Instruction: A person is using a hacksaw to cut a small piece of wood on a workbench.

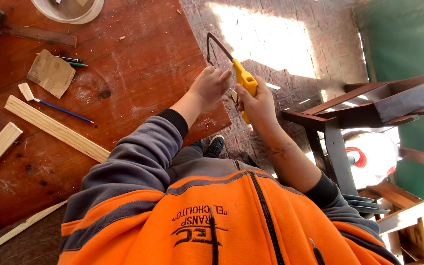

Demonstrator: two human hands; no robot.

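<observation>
While curled shut around the yellow saw handle, right hand; left hand, grip pinched at the saw frame.

Yellow-handled saw between both hands

Four wooden strips, one saw, one sandpaper sheet, one bucket.

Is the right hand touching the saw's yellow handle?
Touching. The head view shows the right hand wrapped around the yellow handle of the small saw, fingers closed on it with no gap.
</observation>
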